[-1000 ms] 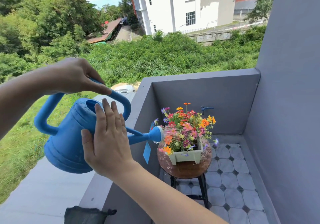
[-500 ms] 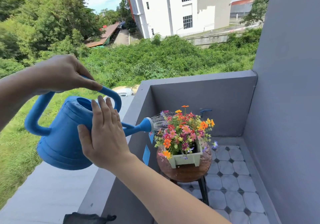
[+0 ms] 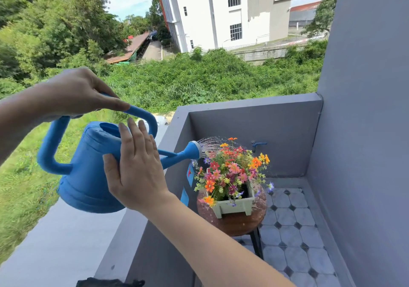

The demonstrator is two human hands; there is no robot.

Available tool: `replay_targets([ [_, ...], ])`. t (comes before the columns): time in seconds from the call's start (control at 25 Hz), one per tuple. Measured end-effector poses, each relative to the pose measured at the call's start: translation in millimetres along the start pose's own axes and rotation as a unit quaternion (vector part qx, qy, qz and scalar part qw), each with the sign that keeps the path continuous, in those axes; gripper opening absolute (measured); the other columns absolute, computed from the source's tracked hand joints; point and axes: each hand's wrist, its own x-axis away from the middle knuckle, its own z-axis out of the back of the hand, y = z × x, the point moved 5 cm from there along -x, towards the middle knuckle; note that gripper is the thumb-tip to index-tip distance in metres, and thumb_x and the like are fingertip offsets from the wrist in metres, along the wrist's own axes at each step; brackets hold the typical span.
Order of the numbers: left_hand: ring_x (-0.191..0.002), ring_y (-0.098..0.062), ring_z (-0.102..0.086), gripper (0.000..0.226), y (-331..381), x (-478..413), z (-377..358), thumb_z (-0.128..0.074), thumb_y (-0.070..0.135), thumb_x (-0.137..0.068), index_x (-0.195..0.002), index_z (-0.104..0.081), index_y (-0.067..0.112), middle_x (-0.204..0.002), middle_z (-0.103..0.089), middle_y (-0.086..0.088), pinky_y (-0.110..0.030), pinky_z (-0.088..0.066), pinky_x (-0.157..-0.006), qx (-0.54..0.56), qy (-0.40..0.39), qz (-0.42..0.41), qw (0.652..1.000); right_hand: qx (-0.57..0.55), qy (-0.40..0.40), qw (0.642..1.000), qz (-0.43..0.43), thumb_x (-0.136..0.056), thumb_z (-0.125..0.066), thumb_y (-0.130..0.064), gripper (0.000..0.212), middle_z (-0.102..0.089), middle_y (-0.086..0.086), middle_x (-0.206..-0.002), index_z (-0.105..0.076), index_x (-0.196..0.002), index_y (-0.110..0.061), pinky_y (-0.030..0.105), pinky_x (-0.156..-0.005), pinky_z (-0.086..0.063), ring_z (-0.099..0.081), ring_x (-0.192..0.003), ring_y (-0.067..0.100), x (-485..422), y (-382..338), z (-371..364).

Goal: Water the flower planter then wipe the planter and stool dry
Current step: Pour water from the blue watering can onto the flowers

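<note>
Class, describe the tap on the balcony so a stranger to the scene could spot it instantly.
Start at the grey parapet wall across the balcony's far end. On its inner face, above and right of the flower planter, is the tap. Unlike the flat blue stickers nearby, it juts out from the wall.

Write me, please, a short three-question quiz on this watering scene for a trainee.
1. True or false: the left hand grips the blue watering can by its top handle.
2. Where is the right hand? A) flat against the can's side; B) holding a cloth; C) touching the flowers.
3. What does the green planter stand on?

Key: 1 true; 2 A; 3 the round brown stool.
</note>
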Motion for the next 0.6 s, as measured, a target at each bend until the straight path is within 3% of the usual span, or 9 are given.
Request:
replay_targets([
  [0.08, -0.041, -0.02, -0.042, 0.048, 1.7, 0.0, 1.5, -0.061, 0.08, -0.029, -0.055, -0.072, 0.041, -0.053, -0.057, -0.016, -0.023, -0.034, -0.041, -0.009, 0.023, -0.002, 1.0, -0.009, -0.013, 1.0, -0.007, -0.097, -0.042, -0.029, 0.062, -0.018, 0.017, -0.161, -0.021, -0.149, -0.002, 0.039, -0.121, 0.0, -0.004, -0.15, 0.029, -2.4, 2.9, 1.8],
  [0.2, -0.044, -0.021, -0.045, 0.051, 5.0, 0.5, -2.2, -0.068, 0.079, -0.032, -0.061, -0.073, 0.037, -0.057, -0.063, -0.02, -0.022, -0.036, -0.043, -0.03, 0.03, 0.003, 0.999, -0.024, -0.035, 0.999, -0.018, -0.099, -0.045, -0.026, 0.063, -0.015, 0.016, -0.162, -0.018, -0.15, -0.002, 0.038, -0.122, 0.001, -0.001, -0.151, 0.028, 1.3, 3.3, 0.8],
  [0.28, -0.04, -0.02, -0.042, 0.049, 7.2, 1.2, -7.6, -0.071, 0.077, -0.031, -0.058, -0.075, 0.036, -0.049, -0.057, -0.013, -0.022, -0.034, -0.04, -0.039, 0.008, 0.007, 0.999, -0.032, -0.04, 0.999, -0.018, -0.099, -0.045, -0.026, 0.063, -0.014, 0.015, -0.162, -0.017, -0.151, -0.003, 0.038, -0.122, 0.001, 0.0, -0.151, 0.026, 7.4, 1.5, 0.8],
  [0.48, -0.031, -0.013, -0.032, 0.022, 10.9, 0.7, -17.0, -0.081, 0.042, -0.06, -0.071, -0.078, 0.022, -0.035, -0.046, 0.001, -0.017, -0.026, -0.031, -0.026, -0.035, 0.019, 0.999, -0.035, -0.029, 0.999, -0.004, -0.099, -0.043, -0.028, 0.062, -0.017, 0.015, -0.161, -0.019, -0.15, -0.003, 0.043, -0.122, -0.003, -0.001, -0.151, 0.025, 21.0, -3.5, 6.0],
  [0.6, -0.026, -0.009, -0.028, 0.027, 14.1, -0.7, -18.7, -0.08, 0.038, -0.058, -0.074, -0.078, 0.017, -0.037, -0.045, 0.002, -0.015, -0.023, -0.03, 0.009, -0.048, 0.014, 0.999, -0.019, -0.004, 1.0, -0.001, -0.096, -0.035, -0.034, 0.063, -0.021, 0.016, -0.16, -0.021, -0.149, -0.002, 0.044, -0.122, -0.005, -0.005, -0.15, 0.027, 19.8, -2.1, 9.5],
])
